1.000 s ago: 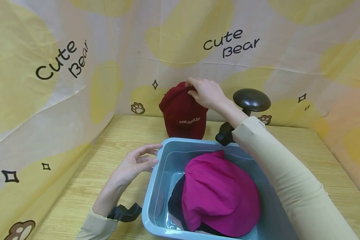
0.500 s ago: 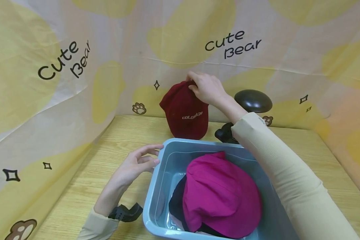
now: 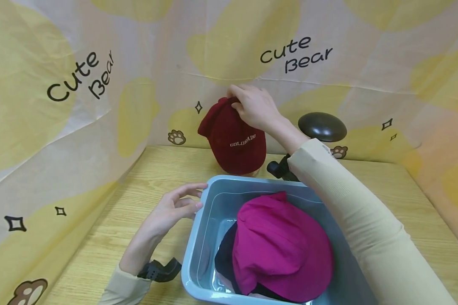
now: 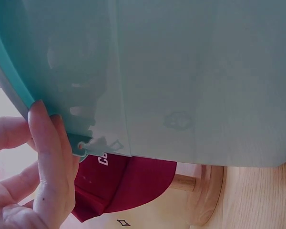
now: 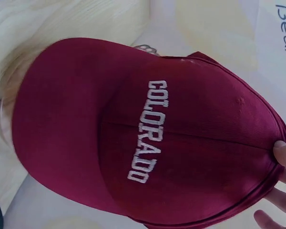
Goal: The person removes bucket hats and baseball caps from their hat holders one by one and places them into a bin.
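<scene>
My right hand [image 3: 253, 106] pinches a dark red cap [image 3: 234, 140] by the top of its crown. White "COLORADO" lettering runs across the front in the right wrist view, with the brim [image 5: 62, 124] pointing down. Below the cap, the left wrist view shows a wooden peg and round base [image 4: 207, 195]. My left hand [image 3: 175, 207] holds the rim of a light blue plastic tub [image 3: 192, 258] at its far left corner, fingertips [image 4: 38, 109] right at the lip. Inside the tub lies a magenta cap [image 3: 282, 250], on top of dark and pale headwear mostly hidden under it.
A stand with a glossy black oval top [image 3: 322, 127] stands behind my right forearm. Patterned cloth [image 3: 229, 42] rises at the back and sides of the wood-grain table [image 3: 168, 163].
My right hand has risen slightly and drifted left, and the red cap has come up with it, tilting. The left hand and the tub have stayed put.
</scene>
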A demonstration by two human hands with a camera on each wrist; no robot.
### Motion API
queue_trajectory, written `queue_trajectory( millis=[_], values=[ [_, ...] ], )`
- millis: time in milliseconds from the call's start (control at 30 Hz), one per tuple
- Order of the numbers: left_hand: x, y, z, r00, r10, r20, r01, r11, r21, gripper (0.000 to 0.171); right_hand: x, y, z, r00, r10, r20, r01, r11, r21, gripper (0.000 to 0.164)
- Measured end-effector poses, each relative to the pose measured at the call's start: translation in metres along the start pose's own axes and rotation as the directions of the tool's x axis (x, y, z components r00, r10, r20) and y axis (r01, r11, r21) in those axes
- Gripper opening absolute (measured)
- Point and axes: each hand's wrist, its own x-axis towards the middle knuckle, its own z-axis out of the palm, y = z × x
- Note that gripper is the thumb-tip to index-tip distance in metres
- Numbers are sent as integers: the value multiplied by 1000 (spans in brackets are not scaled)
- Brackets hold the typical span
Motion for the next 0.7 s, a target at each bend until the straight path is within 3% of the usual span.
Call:
queue_trajectory(
  millis=[233,700],
  values=[
    [1,1,1,1000,-4,-1,4,1000,5,47,-7,3,-8,1000,-7,-8,7,1000,6,13],
    [0,0,1,1000,1,-2,-1,1000,7,47,-31,17,-28,990,-51,-130,60,996,65,14]
  ],
)
